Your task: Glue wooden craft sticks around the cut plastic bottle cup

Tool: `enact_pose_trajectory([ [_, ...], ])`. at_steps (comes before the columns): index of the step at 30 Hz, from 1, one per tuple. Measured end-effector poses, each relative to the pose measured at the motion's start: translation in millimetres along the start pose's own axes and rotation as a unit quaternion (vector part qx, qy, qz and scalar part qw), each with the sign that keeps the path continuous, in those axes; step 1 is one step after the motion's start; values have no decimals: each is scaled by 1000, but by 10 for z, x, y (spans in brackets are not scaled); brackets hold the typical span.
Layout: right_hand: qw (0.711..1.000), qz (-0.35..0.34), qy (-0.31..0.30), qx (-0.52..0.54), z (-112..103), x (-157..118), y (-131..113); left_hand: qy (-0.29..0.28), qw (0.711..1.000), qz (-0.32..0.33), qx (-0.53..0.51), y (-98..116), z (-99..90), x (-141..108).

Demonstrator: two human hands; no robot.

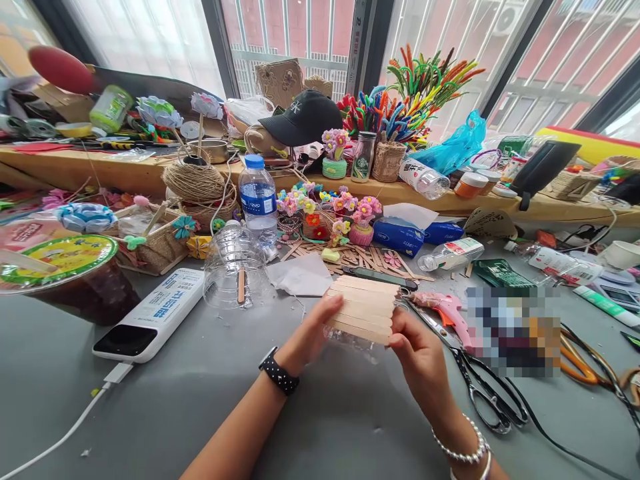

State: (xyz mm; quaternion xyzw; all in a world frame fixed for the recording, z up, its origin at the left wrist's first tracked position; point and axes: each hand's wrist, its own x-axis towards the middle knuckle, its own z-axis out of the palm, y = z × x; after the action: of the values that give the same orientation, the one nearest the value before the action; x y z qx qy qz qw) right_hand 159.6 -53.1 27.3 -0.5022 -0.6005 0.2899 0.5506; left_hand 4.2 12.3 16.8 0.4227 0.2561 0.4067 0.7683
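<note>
Together, the two hands hold a panel of flat wooden sticks (pixel 361 308) above the grey table (pixel 320 427). The left hand (pixel 316 328) grips its left edge, thumb on top, fingers mostly hidden beneath; the right hand (pixel 419 348) pinches the lower right corner between thumb and bent fingers. Clear plastic (pixel 357 343) shows just under the panel. A dotted black watch strap (pixel 281 375) circles the left wrist, a beaded bracelet (pixel 457 448) the right. Just beyond the panel lie a dark, flat object (pixel 377 277) and many loose sticks (pixel 367 259). To the right are a pink glue gun (pixel 453 315) and black-handled scissors (pixel 485 393); to the left, a cut clear plastic bottle (pixel 231 263) and a white power bank (pixel 163 310). Further back, a black cap (pixel 313 119) sits on the wooden ledge (pixel 360 190).
</note>
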Motion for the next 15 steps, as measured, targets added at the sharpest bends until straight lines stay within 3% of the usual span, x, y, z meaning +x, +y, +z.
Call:
enact_pose_trajectory([
  [2, 996, -46, 72, -38, -46, -12, -19, -14, 995, -32, -91, 28, 27, -4],
  [5, 972, -55, 216, -68, -149, -6, 39, -74, 977, -57, -191, 87, 59, -20],
  [7, 980, -66, 177, -62, -173, 11, 99, -98, 970, -54, -217, 109, 69, -31],
  [10, 995, -81, 2, -56, -81, 24, 153, -112, 964, -52, -235, 102, 70, -37],
  [11, 994, -81, -32, -60, -27, 21, 158, -114, 963, -56, -238, 92, 69, -37],
  [13, 993, -71, -59, -72, 78, 7, 162, -112, 963, -66, -238, 69, 71, -33],
  [15, 994, -68, -43, -78, 145, -10, 169, -102, 966, -71, -226, 47, 77, -25],
])
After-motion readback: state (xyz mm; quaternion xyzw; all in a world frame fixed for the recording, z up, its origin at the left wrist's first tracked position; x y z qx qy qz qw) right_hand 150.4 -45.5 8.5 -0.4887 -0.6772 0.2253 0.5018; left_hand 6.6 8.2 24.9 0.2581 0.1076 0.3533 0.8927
